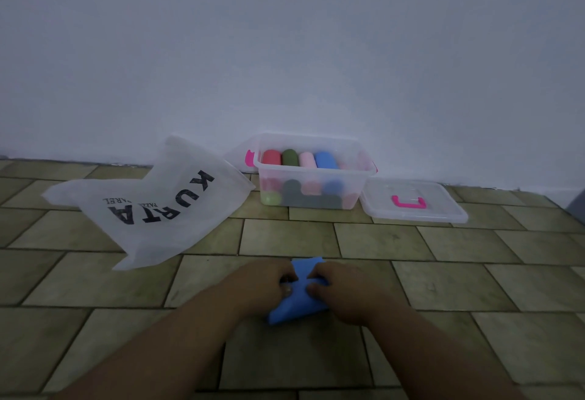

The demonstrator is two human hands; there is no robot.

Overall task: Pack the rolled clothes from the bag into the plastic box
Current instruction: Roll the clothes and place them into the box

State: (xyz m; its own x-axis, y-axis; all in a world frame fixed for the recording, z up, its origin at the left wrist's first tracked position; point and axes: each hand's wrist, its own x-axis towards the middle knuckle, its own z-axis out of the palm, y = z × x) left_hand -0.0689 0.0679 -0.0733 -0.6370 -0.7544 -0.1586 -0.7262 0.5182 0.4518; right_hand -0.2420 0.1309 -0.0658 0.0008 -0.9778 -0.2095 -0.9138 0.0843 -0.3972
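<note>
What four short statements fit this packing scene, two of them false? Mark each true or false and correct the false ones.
1. The left hand and the right hand both grip a blue cloth on the floor. True.
2. The lid sits closed on the plastic box. False: the lid lies on the floor, to the right of the open box.
3. The box holds rolled clothes of several colours. True.
4. The white bag lies to the right of the box. False: it lies to its left.
</note>
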